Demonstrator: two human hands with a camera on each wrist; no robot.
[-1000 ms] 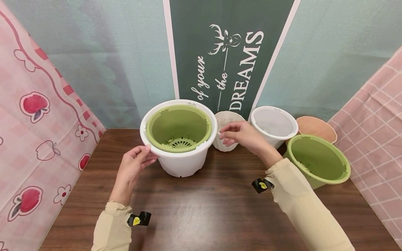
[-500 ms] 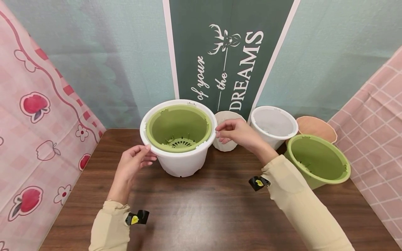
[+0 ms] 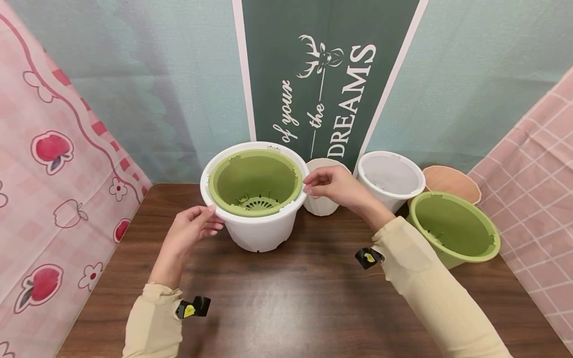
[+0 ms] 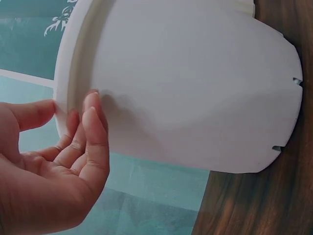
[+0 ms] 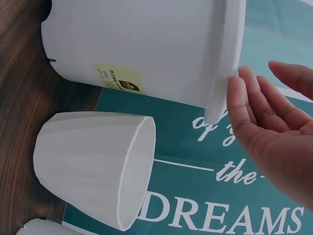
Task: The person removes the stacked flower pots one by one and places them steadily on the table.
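Observation:
A large white flowerpot [image 3: 259, 233] stands upright on the brown table, with a green flowerpot [image 3: 255, 174] nested inside it. Slots show in the green pot's bottom. My left hand [image 3: 191, 226] holds the white rim at the near left; in the left wrist view its thumb touches the rim's edge and the fingers lie under the lip. On the opposite side, my right hand [image 3: 335, 186] has its fingertips right at the rim. The right wrist view shows that thumb [image 5: 293, 73] held away from the pot and a yellow label [image 5: 120, 76] on the pot's side.
Behind my right hand stands a small white faceted pot [image 3: 320, 209]. Farther right are another white pot [image 3: 391, 174], an orange pot [image 3: 452, 184] and a second green pot [image 3: 454, 228]. Curtains [image 3: 147, 89] hang along the back and sides.
My right hand has moved left from in front of the small faceted pot to the large white pot's rim. My left hand stays at the rim; the pots have not moved.

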